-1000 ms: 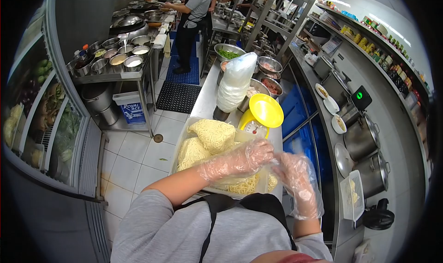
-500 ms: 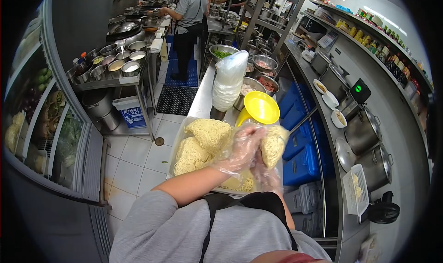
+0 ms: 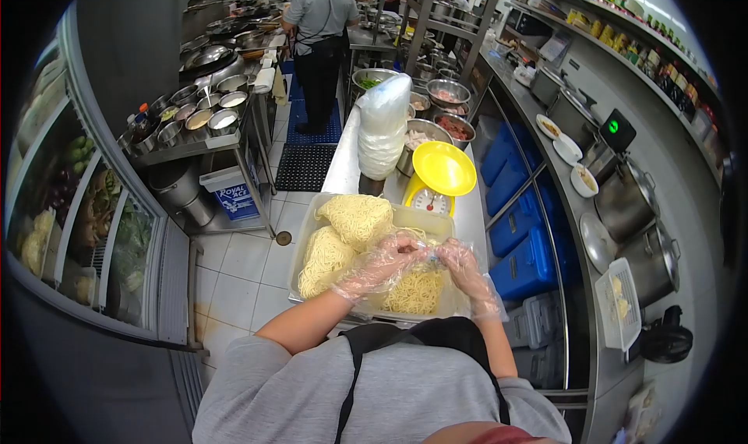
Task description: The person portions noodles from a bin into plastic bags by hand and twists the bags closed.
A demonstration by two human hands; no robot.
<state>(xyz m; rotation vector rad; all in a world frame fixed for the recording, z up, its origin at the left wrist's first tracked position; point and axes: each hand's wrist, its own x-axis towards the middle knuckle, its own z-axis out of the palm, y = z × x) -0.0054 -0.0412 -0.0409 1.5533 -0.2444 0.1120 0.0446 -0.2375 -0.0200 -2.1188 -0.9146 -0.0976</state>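
- Left hand (image 3: 380, 263), in a clear glove: fingers curled closed, pinching thin clear plastic (image 3: 430, 252) at its tips.
- Right hand (image 3: 466, 273), also gloved: fingers bent and closed on the same plastic, just beside the left fingertips.
- Noodles (image 3: 413, 293) lie right below both hands, within the tub (image 3: 307, 224) on the table (image 3: 341, 171); whether that plastic encloses them, I cannot tell.
- Two larger noodle bundles (image 3: 356, 220) sit left of the hands.

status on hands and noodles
Left hand, right hand pinching thin clear plastic bag; pale yellow stringy noodles in translucent rectangular plastic bin; nothing visibly blocking hands.
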